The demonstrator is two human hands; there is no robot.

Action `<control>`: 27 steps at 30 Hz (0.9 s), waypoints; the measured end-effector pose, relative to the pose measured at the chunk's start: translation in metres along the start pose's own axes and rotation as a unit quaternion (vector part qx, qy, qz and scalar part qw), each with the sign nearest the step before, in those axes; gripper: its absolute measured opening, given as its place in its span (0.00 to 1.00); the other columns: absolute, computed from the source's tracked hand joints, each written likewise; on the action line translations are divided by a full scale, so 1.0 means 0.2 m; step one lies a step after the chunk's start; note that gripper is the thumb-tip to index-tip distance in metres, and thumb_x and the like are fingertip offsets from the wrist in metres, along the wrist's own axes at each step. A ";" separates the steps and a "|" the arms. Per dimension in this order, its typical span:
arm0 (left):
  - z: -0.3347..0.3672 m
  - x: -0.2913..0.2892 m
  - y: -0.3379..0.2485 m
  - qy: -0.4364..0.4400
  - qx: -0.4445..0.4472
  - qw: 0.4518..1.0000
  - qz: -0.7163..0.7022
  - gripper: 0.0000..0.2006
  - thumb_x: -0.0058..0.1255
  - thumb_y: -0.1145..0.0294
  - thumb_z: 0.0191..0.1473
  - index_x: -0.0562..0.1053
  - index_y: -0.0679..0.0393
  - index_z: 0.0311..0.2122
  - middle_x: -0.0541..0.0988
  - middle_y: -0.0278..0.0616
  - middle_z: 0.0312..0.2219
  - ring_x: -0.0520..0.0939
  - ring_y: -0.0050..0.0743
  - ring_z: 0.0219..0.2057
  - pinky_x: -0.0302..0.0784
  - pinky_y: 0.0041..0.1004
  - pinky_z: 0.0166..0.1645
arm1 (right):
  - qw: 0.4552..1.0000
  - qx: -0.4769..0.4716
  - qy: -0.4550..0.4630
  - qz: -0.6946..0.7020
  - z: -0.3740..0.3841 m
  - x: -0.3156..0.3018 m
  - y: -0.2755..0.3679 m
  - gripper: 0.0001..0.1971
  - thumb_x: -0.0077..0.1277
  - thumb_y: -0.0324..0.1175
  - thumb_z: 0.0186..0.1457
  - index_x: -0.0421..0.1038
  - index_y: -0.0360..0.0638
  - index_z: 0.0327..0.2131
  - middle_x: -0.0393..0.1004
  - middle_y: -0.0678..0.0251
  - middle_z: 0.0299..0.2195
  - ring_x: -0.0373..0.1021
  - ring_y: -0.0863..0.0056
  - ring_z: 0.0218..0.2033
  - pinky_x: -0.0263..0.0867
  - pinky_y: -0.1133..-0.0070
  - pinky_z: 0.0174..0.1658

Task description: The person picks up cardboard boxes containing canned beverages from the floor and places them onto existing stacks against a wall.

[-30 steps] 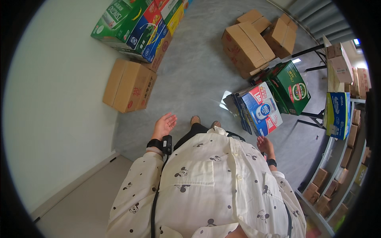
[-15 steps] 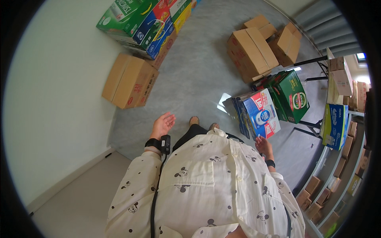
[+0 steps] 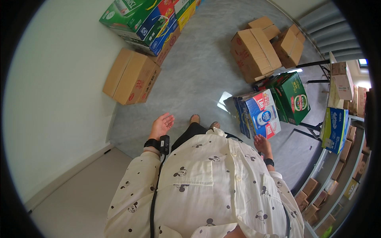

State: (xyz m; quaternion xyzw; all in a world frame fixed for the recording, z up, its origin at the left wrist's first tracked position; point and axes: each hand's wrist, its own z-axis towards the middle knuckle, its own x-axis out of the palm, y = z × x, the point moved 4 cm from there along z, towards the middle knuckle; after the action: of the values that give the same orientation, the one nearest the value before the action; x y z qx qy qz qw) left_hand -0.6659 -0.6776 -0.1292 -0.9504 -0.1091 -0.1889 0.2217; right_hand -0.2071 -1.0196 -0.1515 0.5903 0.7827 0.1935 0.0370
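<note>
Grey storeroom floor [image 3: 198, 75]: my left hand [image 3: 162, 125] hangs open, holding nothing; my right hand [image 3: 262, 145], grip unclear, touches the blue-and-white carton [image 3: 262, 115]. Since earlier frames, cartons sit nearer.

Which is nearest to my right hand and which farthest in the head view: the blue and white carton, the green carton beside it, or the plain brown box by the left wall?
From the right hand:
1. Blue and white carton, just ahead of the hand, at its fingertips.
2. Green carton, farther ahead and to the right, behind the blue one.
3. Plain brown box, far across the floor by the left wall.
</note>
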 end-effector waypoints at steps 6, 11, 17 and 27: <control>0.02 -0.03 -0.01 0.001 -0.004 1.000 0.001 0.21 0.40 0.64 0.53 0.60 0.62 0.51 0.71 0.48 0.41 0.73 0.36 0.40 0.70 0.31 0.42 | 1.000 0.008 -0.010 0.004 -0.01 0.00 -0.04 0.17 0.40 0.34 0.55 0.59 0.41 0.48 0.68 0.64 0.42 0.66 0.72 0.42 0.61 0.73 0.45; 0.04 -0.05 -0.02 -0.004 -0.009 1.000 -0.003 0.20 0.41 0.65 0.53 0.60 0.62 0.50 0.71 0.49 0.41 0.73 0.36 0.40 0.70 0.30 0.41 | 1.000 0.008 -0.003 0.012 -0.01 0.00 -0.08 0.18 0.41 0.34 0.55 0.59 0.41 0.48 0.69 0.64 0.42 0.66 0.72 0.42 0.61 0.74 0.44; 0.04 -0.02 -0.04 -0.009 -0.020 1.000 0.005 0.20 0.42 0.65 0.53 0.61 0.62 0.49 0.71 0.49 0.40 0.73 0.37 0.40 0.70 0.30 0.41 | 1.000 0.002 0.009 0.024 -0.01 -0.04 -0.12 0.18 0.42 0.34 0.54 0.60 0.40 0.47 0.69 0.63 0.41 0.67 0.71 0.41 0.61 0.73 0.43; 0.03 -0.08 -0.08 -0.007 -0.008 1.000 -0.003 0.21 0.43 0.65 0.52 0.62 0.63 0.50 0.71 0.49 0.42 0.73 0.37 0.40 0.70 0.30 0.42 | 1.000 0.004 -0.008 -0.002 -0.04 0.04 -0.14 0.19 0.42 0.36 0.54 0.59 0.40 0.48 0.69 0.63 0.42 0.66 0.71 0.43 0.61 0.73 0.44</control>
State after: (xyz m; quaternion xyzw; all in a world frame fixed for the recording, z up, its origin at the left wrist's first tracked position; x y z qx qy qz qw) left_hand -0.6835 -0.6636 -0.1348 -0.9531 -0.1125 -0.1834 0.2128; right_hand -0.2371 -1.0198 -0.1533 0.5902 0.7845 0.1856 0.0414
